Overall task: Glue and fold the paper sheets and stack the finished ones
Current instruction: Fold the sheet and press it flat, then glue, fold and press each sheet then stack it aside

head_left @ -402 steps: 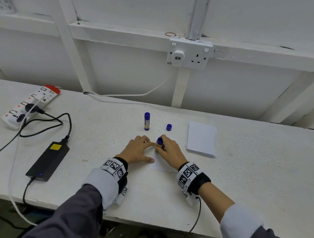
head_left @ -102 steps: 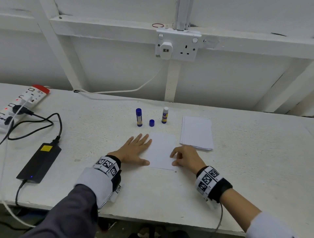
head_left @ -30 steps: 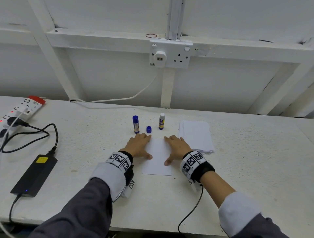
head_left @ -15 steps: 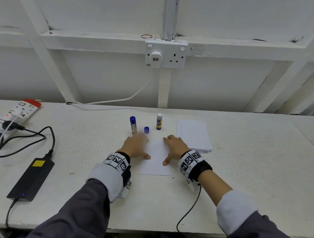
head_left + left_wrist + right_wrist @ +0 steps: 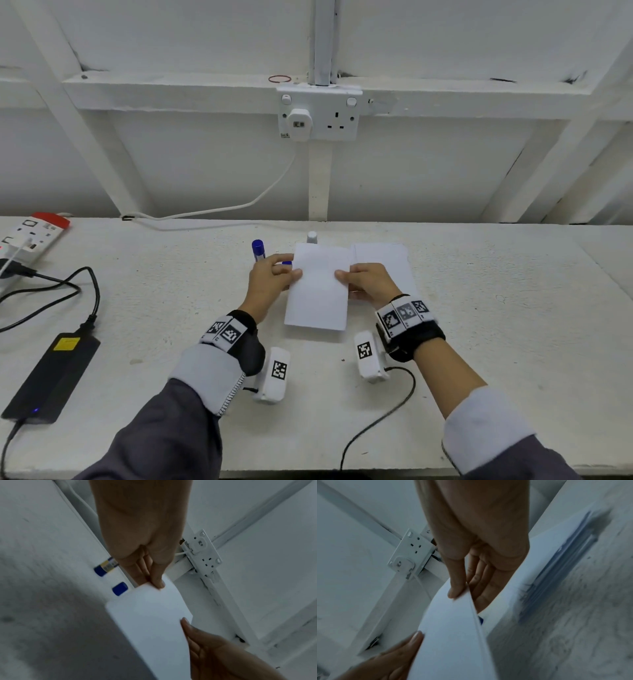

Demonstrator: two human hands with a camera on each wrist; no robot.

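Fingers (image 5: 295, 273) of both hands pinch folded sheet (image 5: 317, 294) at frame centre, lifted off worktop (image 5: 496, 325). Looks glued & folded, not yet stacked; paper pile (image 5: 387, 255) upper right prob. awaits.

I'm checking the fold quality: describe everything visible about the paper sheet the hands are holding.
The folded sheet is plain white paper, unmarked, a tall narrow rectangle. The right wrist view shows two layers along its right edge. It is lifted off the table, tilted toward the camera and slightly bowed. The left hand pinches its left edge, thumb on the near face and fingers behind; the right hand pinches its right edge likewise. Nothing else visibly touches it. No glue shows.
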